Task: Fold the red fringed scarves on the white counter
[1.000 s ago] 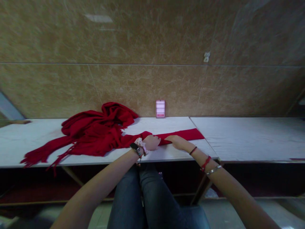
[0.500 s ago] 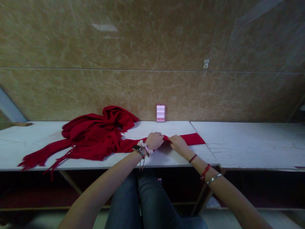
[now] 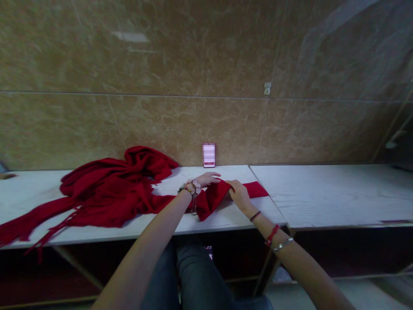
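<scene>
Head view is showing the person's left hand (image 3: 208,179) and right hand (image 3: 238,193) working at a long, smooth red fabric strip (image 3: 210,204), which is lying on a white wood-grained tabletop (image 3: 329,193) near its front edge. Half a second ago the strip was running low and fairly straight between the hands; now its middle is rising in a loose fold, with a broad flap drooping toward the front edge. The left hand, formerly curling over the cloth, is now stretching its fingers out, slightly apart, beside the top of the fold; whether they are touching it, one cannot tell. The right thumb and fingers are pinching the fold's right side, and a flat end is extending beyond them. The camera is also looking a little farther right, so a dark, indistinct object (image 3: 402,153) is showing more at that edge.

On the left, a rumpled red fringed cloth heap (image 3: 112,198) is spreading over the table, its tassels hanging past the front edge. A small upright phone (image 3: 209,154) is leaning against the brown marbled wall (image 3: 161,122) behind the hands. The left wrist, wearing a pale ruffled band (image 3: 195,187), is covering part of the strip.
</scene>
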Demonstrator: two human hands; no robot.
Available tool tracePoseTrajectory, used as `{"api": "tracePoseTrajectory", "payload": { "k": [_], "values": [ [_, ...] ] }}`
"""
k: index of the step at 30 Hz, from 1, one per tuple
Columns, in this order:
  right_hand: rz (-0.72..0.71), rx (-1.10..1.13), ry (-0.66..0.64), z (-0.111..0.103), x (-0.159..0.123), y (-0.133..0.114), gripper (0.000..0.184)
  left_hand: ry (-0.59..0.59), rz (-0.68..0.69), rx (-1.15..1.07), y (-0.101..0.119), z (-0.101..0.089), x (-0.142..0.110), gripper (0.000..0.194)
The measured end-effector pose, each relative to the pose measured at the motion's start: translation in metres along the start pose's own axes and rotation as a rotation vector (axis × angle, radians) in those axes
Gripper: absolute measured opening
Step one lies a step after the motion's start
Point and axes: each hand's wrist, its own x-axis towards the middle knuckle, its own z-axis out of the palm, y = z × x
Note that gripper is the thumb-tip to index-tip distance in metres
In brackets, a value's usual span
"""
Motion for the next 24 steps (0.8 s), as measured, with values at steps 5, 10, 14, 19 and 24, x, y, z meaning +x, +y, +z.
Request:
{"api": "tracePoseTrajectory", "payload": {
  "k": [5, 10, 14, 19, 24],
  "values": [
    [0.171, 0.284, -0.003, -0.013, 0.007, 0.005, 0.047, 0.078, 0.174, -0.154, 0.023, 0.001, 0.017, 0.043],
    [0.25, 0.356, -0.077, -0.051, 0.029, 0.007, 0.037, 0.031, 0.251, -0.103, 0.054, 0.011, 0.032, 0.045],
    [0.274, 0.382, -0.245, -0.078, 0.048, 0.007, 0.031, 0.007, 0.267, 0.004, 0.071, 0.022, 0.039, 0.048],
    [0.54, 0.448, -0.153, -0.091, 0.062, 0.018, 0.019, -0.006, 0.366, 0.051, 0.086, 0.041, 0.046, 0.051],
    [0.64, 0.587, -0.133, -0.096, 0.072, 0.021, 0.009, -0.038, 0.409, 0.036, 0.07, 0.053, 0.04, 0.056]
  ]
}}
